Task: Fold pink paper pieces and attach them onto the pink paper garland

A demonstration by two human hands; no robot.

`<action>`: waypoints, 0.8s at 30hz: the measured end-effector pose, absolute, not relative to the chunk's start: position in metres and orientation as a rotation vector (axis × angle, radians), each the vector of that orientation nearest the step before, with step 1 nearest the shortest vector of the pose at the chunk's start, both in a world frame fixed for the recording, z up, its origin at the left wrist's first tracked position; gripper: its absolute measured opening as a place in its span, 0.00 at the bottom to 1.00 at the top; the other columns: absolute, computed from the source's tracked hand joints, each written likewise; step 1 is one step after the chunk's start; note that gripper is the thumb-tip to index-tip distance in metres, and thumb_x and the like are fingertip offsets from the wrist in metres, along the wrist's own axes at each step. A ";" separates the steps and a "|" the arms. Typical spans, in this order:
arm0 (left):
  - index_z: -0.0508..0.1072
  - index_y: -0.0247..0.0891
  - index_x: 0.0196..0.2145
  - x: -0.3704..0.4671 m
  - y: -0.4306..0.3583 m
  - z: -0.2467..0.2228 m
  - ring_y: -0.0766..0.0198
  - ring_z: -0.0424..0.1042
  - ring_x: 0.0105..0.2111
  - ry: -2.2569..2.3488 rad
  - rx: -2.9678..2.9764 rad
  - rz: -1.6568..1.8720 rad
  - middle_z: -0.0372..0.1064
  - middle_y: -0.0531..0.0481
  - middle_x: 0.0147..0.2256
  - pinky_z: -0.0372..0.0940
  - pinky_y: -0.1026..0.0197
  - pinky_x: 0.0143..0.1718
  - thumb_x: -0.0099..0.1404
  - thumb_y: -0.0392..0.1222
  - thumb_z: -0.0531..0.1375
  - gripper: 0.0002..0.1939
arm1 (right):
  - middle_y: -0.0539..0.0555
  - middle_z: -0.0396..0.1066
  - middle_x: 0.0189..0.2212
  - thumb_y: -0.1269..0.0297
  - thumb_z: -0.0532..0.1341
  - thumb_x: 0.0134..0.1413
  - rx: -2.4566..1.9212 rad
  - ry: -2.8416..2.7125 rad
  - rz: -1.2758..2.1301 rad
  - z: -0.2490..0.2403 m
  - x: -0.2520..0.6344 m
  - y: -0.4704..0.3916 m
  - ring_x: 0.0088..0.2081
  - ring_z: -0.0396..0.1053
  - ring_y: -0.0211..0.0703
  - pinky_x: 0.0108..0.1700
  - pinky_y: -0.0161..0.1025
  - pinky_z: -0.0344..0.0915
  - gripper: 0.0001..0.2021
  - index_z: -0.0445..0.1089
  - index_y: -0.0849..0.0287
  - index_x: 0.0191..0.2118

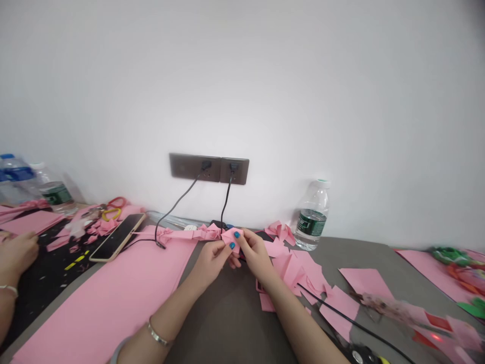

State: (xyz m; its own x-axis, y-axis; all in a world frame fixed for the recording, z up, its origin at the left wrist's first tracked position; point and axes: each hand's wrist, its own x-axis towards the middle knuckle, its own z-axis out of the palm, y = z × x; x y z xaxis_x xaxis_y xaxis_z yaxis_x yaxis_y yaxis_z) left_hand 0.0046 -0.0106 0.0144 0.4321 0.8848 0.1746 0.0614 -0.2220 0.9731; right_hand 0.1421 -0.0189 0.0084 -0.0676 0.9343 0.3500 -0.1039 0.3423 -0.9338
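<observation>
A small folded piece of pink paper [230,236] is held up between both hands, above the grey table [231,313]. My left hand [212,259] pinches its lower left side, with the thumb on top. On the right side, my right hand [254,250] grips the same piece between thumb and fingers. Large pink sheets [136,288] lie to the left of my left arm. Loose folded pink papers [291,268] are scattered beside my right hand.
A water bottle [312,215] stands by the wall at the right. Cables run from the wall sockets [208,168]. A phone [118,237] and scissors [113,208] lie left. Another person's hand [18,255] is at the far left. A glue gun [428,323] lies at the right.
</observation>
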 end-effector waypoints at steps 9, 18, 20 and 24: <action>0.70 0.37 0.26 0.002 -0.001 0.010 0.65 0.68 0.24 0.890 1.529 1.190 0.68 0.54 0.23 0.64 0.64 0.27 0.61 0.48 0.59 0.12 | 0.46 0.61 0.21 0.53 0.56 0.61 -0.924 -1.443 0.880 0.008 0.142 -0.017 0.24 0.60 0.37 0.27 0.34 0.57 0.15 0.62 0.57 0.27; 0.68 0.36 0.25 0.001 0.002 0.003 0.67 0.65 0.24 0.861 1.372 1.206 0.62 0.57 0.20 0.68 0.60 0.34 0.59 0.51 0.61 0.15 | 0.42 0.50 0.21 0.66 0.58 0.56 -1.110 -1.410 0.560 0.004 0.140 -0.019 0.22 0.52 0.36 0.25 0.32 0.52 0.04 0.62 0.56 0.38; 0.68 0.36 0.25 0.001 0.002 0.003 0.65 0.67 0.25 0.882 1.414 1.220 0.64 0.56 0.20 0.68 0.61 0.33 0.59 0.51 0.61 0.15 | 0.43 0.52 0.22 0.70 0.58 0.55 -1.143 -1.467 0.412 0.007 0.139 -0.022 0.23 0.54 0.37 0.26 0.33 0.54 0.09 0.64 0.55 0.42; 0.72 0.35 0.29 0.000 0.002 0.004 0.63 0.70 0.27 0.839 1.494 1.211 0.68 0.54 0.23 0.67 0.61 0.32 0.61 0.47 0.59 0.11 | 0.49 0.61 0.29 0.73 0.58 0.54 -1.123 -1.607 0.237 0.014 0.135 -0.025 0.29 0.61 0.39 0.32 0.35 0.60 0.10 0.69 0.55 0.42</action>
State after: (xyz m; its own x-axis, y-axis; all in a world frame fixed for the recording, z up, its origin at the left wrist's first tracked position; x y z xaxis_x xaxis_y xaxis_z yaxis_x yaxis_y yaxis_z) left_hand -0.0001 0.0015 0.0043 0.2589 0.9266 0.2728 -0.0709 -0.2634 0.9621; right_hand 0.1355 -0.0254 0.0139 0.0577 0.7552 0.6530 0.5340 0.5293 -0.6593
